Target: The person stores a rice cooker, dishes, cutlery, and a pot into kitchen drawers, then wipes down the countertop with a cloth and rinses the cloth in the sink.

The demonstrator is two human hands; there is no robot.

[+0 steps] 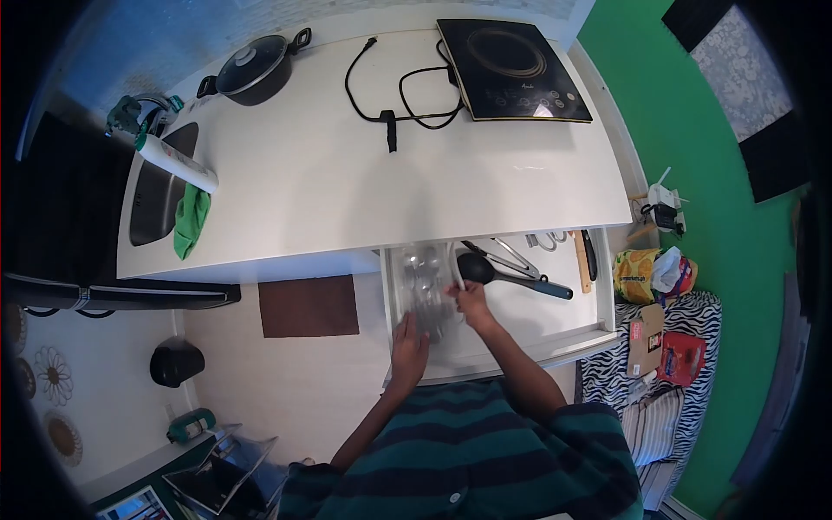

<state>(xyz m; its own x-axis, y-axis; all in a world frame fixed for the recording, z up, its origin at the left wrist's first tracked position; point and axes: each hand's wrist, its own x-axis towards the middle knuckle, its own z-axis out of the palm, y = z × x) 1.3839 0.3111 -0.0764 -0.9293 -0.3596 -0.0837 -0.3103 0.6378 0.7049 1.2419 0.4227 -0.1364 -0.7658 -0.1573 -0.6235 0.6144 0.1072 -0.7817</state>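
A clear plastic tray (423, 299) with rounded see-through shapes lies along the left side of the pulled-out drawer (511, 347). My right hand (471, 302) is closed, its fingers pinching the tray's right edge. On the near left side, my left hand (409, 351) rests against the tray with its fingers stretched out. Just right of my right hand lies a black ladle (520, 279) with a dark handle. Metal tongs (511, 256) sit behind it. A wooden-handled utensil (583, 262) and a black-handled one (591, 256) stand along the drawer's right side.
Above the drawer runs a white countertop (295, 182) with an induction cooker (516, 69), its black cord (390, 119) and a lidded pot (256, 69). A sink (156, 204), white bottle (178, 163) and green cloth (191, 221) are at left. Bags (637, 276) lie right of the drawer.
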